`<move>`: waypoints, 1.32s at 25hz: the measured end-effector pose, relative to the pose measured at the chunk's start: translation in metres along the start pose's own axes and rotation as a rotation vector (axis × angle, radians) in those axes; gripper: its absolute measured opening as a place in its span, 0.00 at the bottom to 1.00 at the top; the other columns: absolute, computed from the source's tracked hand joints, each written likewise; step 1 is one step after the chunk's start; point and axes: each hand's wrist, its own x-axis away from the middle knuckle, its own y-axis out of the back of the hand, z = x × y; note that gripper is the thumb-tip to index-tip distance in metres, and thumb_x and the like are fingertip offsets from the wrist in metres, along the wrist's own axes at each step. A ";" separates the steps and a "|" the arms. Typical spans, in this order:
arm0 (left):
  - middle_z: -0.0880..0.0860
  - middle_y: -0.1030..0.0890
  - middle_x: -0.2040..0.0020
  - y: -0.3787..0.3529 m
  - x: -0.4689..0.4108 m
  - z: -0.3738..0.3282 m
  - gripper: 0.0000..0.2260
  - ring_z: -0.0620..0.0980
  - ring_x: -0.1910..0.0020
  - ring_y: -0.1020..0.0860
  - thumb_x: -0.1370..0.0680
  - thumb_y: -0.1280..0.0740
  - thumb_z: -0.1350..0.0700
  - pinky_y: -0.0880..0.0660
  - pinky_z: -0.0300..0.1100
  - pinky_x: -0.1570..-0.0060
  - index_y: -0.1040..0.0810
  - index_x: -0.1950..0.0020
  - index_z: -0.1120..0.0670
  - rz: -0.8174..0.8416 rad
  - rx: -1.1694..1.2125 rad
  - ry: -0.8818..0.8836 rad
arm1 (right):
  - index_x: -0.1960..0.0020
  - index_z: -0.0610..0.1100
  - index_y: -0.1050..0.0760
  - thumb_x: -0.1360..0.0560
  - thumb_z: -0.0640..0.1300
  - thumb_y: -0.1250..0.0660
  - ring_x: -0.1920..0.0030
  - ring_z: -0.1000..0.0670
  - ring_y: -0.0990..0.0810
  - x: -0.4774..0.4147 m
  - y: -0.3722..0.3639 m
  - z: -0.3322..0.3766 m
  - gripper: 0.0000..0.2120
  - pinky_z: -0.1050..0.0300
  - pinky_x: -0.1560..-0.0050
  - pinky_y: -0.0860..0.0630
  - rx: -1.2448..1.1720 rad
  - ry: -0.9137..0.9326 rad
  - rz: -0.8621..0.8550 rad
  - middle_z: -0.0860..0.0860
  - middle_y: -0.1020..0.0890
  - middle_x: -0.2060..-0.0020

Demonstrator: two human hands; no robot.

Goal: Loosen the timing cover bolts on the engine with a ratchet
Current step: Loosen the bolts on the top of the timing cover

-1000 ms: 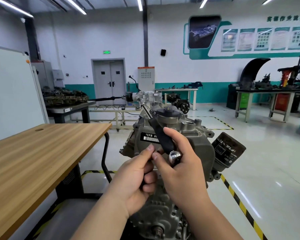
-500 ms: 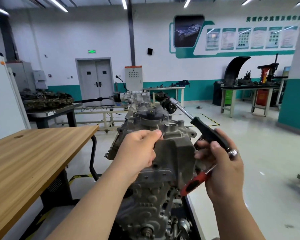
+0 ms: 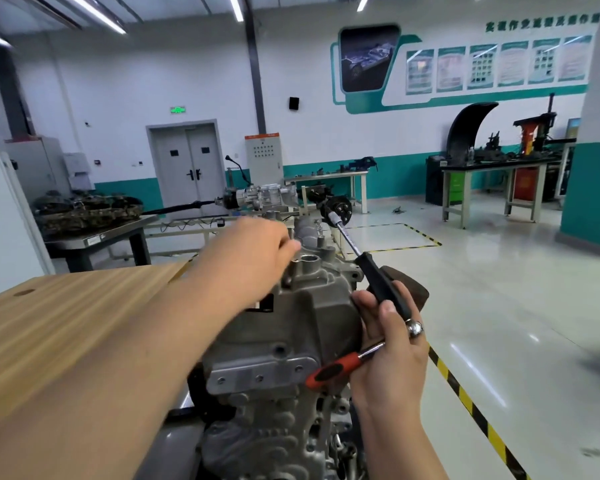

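Observation:
The grey engine with its timing cover stands upright in front of me. My left hand reaches over the engine's top, blurred by motion. Its fingers are curled and seem to pinch a small bolt. To the right of the cover, my right hand grips two tools together. The black-handled ratchet points up and to the left with its chrome shaft. The red-handled ratchet sticks out down-left, across the cover's right side.
A wooden table lies close on the left, under my left forearm. A dark oil filter pokes out behind my right hand. Yellow-black floor tape runs along the right. Metal benches with engine parts stand further back.
My left hand has moved forward and up over the engine's top. The right hand with both tools stays right of the cover, and my view has come closer.

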 end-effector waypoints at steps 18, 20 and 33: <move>0.50 0.24 0.71 0.030 -0.102 -0.002 0.13 0.49 0.74 0.29 0.24 0.32 0.45 0.31 0.36 0.74 0.18 0.64 0.50 0.682 -0.127 -0.103 | 0.42 0.51 0.24 0.22 0.38 0.36 0.53 0.45 0.15 -0.002 -0.011 -0.005 0.13 0.61 0.57 0.20 0.041 0.085 -0.208 0.43 0.14 0.59; 0.49 0.25 0.72 0.027 -0.104 -0.007 0.12 0.48 0.75 0.30 0.24 0.32 0.46 0.32 0.36 0.75 0.17 0.63 0.50 0.694 -0.153 -0.108 | 0.41 0.51 0.24 0.22 0.38 0.35 0.53 0.45 0.15 -0.003 -0.011 -0.006 0.13 0.60 0.56 0.19 0.031 0.082 -0.209 0.43 0.14 0.59; 0.43 0.23 0.69 0.023 -0.092 0.011 0.09 0.42 0.68 0.26 0.24 0.31 0.46 0.34 0.38 0.68 0.20 0.62 0.47 0.496 -0.094 -0.214 | 0.41 0.51 0.24 0.24 0.38 0.34 0.54 0.47 0.15 -0.005 -0.004 -0.003 0.14 0.59 0.55 0.19 0.036 0.078 -0.196 0.45 0.14 0.60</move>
